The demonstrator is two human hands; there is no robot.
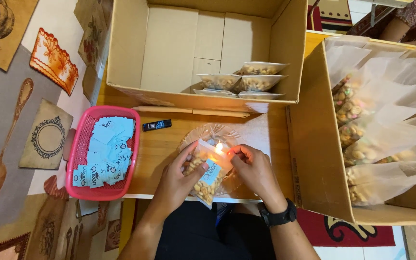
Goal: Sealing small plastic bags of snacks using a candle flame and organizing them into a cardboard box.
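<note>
- Home setup, used as a small snack-packing station, not a factory or shop.
- Low wooden worktop [169, 144] sits on a floor covered by a printed mat [10, 110] with spoon and frame motifs; red patterned rug [343, 231] near the knees.
- Person sits on the floor at it.
- Two plain cardboard boxes [126, 53] hold filled clear snack bags [261, 77].
- Pink plastic basket [75, 154] holds loose blue paper labels [107, 149].
- Sealing by candle flame [219, 146], no machine.
</note>
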